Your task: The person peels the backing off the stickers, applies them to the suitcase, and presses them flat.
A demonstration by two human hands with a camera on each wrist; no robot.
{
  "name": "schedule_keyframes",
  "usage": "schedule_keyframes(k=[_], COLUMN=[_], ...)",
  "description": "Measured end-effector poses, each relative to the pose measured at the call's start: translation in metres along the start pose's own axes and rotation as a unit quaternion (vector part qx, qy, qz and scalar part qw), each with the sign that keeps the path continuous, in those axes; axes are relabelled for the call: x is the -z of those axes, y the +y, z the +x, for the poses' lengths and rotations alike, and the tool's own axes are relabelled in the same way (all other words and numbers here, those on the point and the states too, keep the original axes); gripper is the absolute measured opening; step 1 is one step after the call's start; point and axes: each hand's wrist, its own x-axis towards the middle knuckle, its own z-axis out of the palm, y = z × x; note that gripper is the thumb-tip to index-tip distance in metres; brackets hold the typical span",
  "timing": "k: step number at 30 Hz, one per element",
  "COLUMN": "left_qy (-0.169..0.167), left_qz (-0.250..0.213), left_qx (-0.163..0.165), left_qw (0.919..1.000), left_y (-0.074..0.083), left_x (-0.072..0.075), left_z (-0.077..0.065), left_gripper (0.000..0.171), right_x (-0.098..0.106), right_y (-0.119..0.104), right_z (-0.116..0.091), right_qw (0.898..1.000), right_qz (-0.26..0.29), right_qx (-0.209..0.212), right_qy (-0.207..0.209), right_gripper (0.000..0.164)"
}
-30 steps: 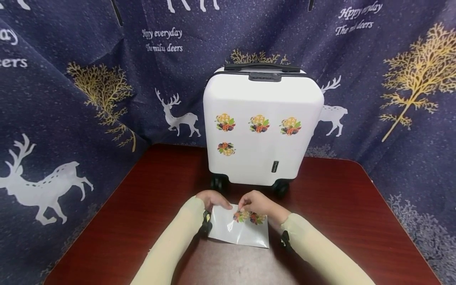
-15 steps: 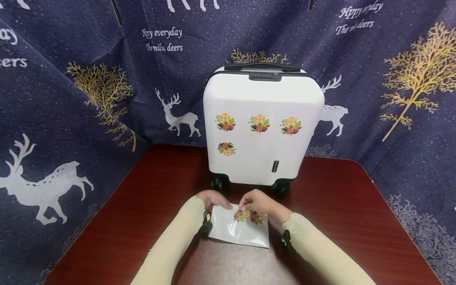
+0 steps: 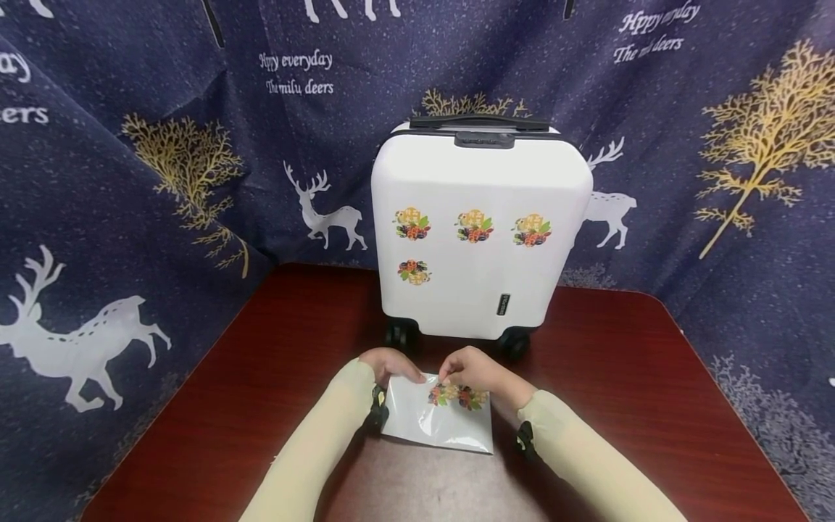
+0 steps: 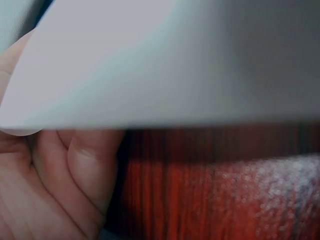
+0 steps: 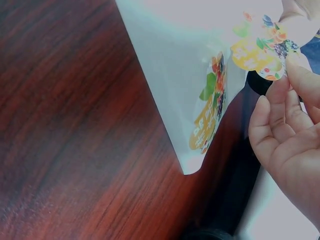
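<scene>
A glossy white sticker sheet [image 3: 424,428] is held over the table below the suitcase. My left hand [image 3: 390,364] grips its far left edge, thumb on top; in the left wrist view the sheet [image 4: 150,65] hides most of the fingers. With finger and thumb, my right hand [image 3: 476,373] pinches the edge of a fruit-print sticker [image 5: 257,55] at the sheet's far side. Whether that sticker still clings to the sheet, I cannot tell. Another fruit sticker [image 5: 212,105] lies on the sheet nearer its right corner.
A white suitcase [image 3: 483,174] stands upright at the back of the dark red table [image 3: 261,391]. Its front bears three fruit stickers [image 3: 475,226] in a row and one upside-down sticker [image 3: 414,272] below left. A navy deer-print curtain [image 3: 313,145] hangs behind.
My right hand has shifted very slightly to the right, its fingers still at the sticker. The left hand and the sheet look almost the same.
</scene>
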Motion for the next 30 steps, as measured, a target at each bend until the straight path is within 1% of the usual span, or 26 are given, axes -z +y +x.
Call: schedule_keyframes(k=[9,16,19,25,30], left_qy=[-0.001,0.02,0.021,0.011,0.01], left_qz=[0.001,0.005,0.002,0.0,-0.002], left_qx=[0.0,-0.002,0.002,0.006,0.004], left_qw=[1.0,0.9998,0.9998,0.9999,0.9999], left_y=[0.0,-0.001,-0.001,-0.001,-0.001], left_x=[0.0,0.0,0.001,0.001,0.001], left_z=[0.001,0.002,0.002,0.002,0.001], left_gripper=[0.029,0.026,0.027,0.029,0.03], right_x=[0.0,0.002,0.003,0.005,0.007], right_y=[0.002,0.003,0.003,0.006,0.01], right_z=[-0.002,-0.005,-0.006,-0.009,-0.014], right_qw=[1.0,1.0,1.0,1.0,0.998], right_qz=[0.003,0.0,-0.001,0.023,0.05], right_qx=[0.0,0.006,0.006,-0.002,-0.009], right_qy=[0.004,0.007,0.009,0.019,0.031], right_gripper=[0.005,0.005,0.006,0.006,0.007])
